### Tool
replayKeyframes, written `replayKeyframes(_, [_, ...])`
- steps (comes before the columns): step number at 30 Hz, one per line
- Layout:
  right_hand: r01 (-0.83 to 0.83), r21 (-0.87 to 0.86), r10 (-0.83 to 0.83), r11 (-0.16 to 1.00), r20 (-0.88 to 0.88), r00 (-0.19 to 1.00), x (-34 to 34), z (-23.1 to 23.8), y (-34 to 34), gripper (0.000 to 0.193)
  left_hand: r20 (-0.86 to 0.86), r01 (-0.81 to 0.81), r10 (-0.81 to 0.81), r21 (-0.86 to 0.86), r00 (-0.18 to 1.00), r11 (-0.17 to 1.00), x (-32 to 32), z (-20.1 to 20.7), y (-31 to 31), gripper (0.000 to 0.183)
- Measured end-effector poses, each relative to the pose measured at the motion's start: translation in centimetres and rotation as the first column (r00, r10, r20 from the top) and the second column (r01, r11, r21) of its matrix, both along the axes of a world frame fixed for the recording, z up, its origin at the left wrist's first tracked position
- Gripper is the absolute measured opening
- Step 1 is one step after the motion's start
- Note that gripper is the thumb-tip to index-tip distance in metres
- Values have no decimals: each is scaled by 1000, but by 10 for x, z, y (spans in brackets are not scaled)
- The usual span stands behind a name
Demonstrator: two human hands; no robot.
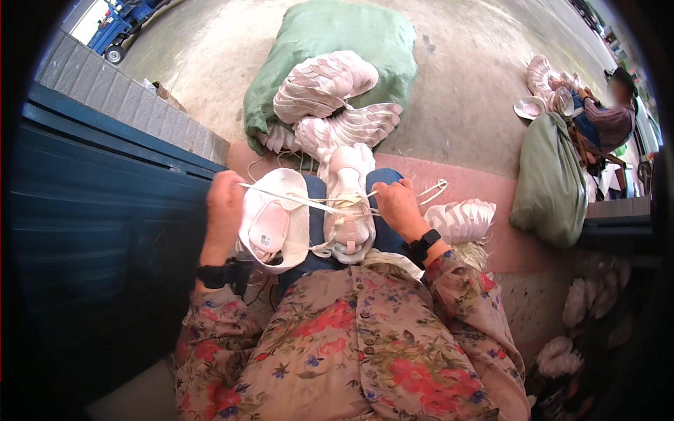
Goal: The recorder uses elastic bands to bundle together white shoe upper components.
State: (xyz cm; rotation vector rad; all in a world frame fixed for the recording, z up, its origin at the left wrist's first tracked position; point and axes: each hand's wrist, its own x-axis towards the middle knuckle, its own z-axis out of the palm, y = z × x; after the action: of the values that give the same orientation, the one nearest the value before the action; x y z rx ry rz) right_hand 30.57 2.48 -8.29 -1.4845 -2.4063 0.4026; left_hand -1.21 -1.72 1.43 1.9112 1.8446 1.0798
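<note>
On my lap lies a pale pink and white shoe upper point(346, 165), its toe pointing away from me. Pulled tight from its middle, a white shoelace point(284, 197) runs left into the closed fingers of my left hand point(224, 207). My right hand point(400, 209), to the right of the upper, pinches another stretch of lace, and a looped end hangs out past it. Over my left thigh sits a white, bowl-like curved piece point(295, 226) with a pink oval part point(269, 226) inside, bearing a small printed code.
In front of me, a big green sack point(344, 31) carries stacks of nested pink-white uppers point(326, 84). Another stack point(460, 221) lies by my right knee. A blue metal door point(112, 224) stands at my left. At the right are a green sack point(547, 179) and a seated person point(607, 119).
</note>
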Motion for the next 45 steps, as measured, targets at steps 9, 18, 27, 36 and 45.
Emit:
replayKeyframes(9, [7, -234, -63, 972, -231, 971, -8, 1, -19, 21, 963, -160, 93, -53, 254, 986, -86, 85, -26, 15])
replayKeyframes(18, [-154, -141, 120, 978, -225, 967, -4, 24, -32, 22, 736, -182, 281, -214, 616, 960, -50, 64, 12, 30])
replayKeyframes(27, [-244, 84, 248, 966, -33, 968, -4, 30, -56, 7, 52, 333, -348, -446, 936, 831, 107, -64, 36, 32])
replayKeyframes(36, [-145, -323, 91, 935, -176, 980, 13, 40, -71, 25, -17, 374, -536, -697, 844, 612, 114, -80, 63, 23])
replayKeyframes(45, [-185, -371, -69, 910, -576, 815, 32, 32, -68, 16, 367, 484, -316, -667, 875, 567, 114, -65, 53, 19])
